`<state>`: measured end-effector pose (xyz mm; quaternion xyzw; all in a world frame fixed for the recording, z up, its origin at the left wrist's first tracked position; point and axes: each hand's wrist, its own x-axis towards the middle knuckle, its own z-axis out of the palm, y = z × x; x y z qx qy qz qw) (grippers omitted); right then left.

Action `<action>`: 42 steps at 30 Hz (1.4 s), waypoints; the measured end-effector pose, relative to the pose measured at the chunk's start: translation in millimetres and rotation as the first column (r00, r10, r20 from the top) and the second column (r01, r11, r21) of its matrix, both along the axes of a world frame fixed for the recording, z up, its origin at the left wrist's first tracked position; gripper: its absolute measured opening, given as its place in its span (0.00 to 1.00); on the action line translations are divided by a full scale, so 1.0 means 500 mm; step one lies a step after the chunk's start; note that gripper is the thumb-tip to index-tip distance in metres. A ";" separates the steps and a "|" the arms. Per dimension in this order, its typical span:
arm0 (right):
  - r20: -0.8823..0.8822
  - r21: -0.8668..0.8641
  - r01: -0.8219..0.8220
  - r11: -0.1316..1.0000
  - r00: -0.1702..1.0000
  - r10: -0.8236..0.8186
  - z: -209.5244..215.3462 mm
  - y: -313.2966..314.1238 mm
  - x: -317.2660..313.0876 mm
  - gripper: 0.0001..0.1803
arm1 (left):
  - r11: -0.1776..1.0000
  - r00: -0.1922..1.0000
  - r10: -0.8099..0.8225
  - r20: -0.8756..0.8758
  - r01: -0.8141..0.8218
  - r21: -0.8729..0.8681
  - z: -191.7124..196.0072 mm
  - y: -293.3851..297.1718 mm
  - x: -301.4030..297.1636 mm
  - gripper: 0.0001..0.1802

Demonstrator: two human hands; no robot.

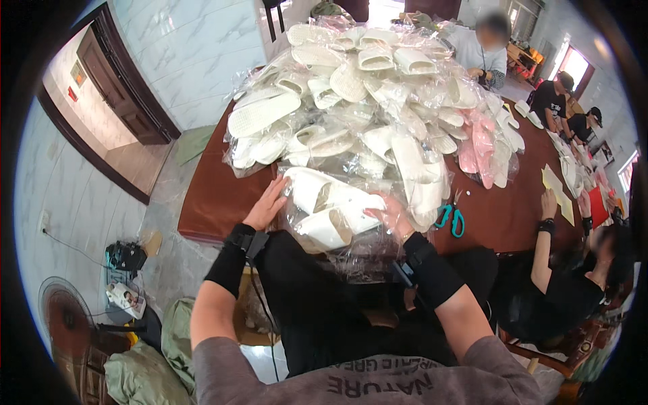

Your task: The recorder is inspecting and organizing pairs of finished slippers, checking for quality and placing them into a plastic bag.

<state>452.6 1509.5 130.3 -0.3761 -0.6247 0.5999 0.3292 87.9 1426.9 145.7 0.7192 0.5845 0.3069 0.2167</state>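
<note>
A pair of white slippers [341, 206] lies in a clear plastic bag at the table's near edge, in front of me. My left hand [267, 204] is against the bag's left side, its fingers stretched out and close together. On the other side my right hand [393, 214] has its fingers curled over the right end of the bagged slippers. Just beyond them rises a large heap of bagged white slippers [351, 88]. A pink bagged pair [478, 148] sits at the heap's right side.
Teal-handled scissors [457, 221] lie right of my right hand on the brown tabletop [209, 196]. Co-workers sit along the table's right side, one holding yellowish paper [557, 192]. A fan [66, 314] and green sacks [145, 371] stand on the floor at left.
</note>
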 end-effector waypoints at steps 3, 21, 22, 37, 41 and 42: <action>-0.077 0.002 0.040 0.999 0.996 -0.039 -0.006 -0.005 0.005 0.23 | 0.987 0.965 0.144 -0.217 -0.156 -0.038 -0.065 0.023 0.007 0.33; 0.209 -0.071 0.457 0.887 0.876 -0.434 0.288 -0.098 0.609 0.18 | 0.978 0.884 0.147 -0.444 -0.197 -0.068 -0.112 0.045 0.000 0.34; 0.168 -0.067 0.466 0.882 0.877 -0.450 0.282 -0.090 0.637 0.19 | 0.970 0.881 0.150 -0.448 -0.218 -0.104 -0.111 0.047 -0.003 0.34; 0.275 0.167 0.587 0.792 0.744 -0.609 0.125 0.064 0.536 0.22 | 0.940 0.907 0.064 -0.415 -0.195 -0.280 -0.122 0.072 -0.032 0.40; 0.400 0.687 0.066 0.724 0.797 -0.452 0.146 0.053 0.377 0.27 | 0.953 0.884 0.105 -0.455 -0.221 -0.208 -0.130 0.065 -0.020 0.40; 0.403 0.778 -0.044 0.627 0.801 -0.443 0.157 0.056 0.352 0.30 | 0.958 0.893 0.111 -0.436 -0.212 -0.191 -0.131 0.064 -0.018 0.40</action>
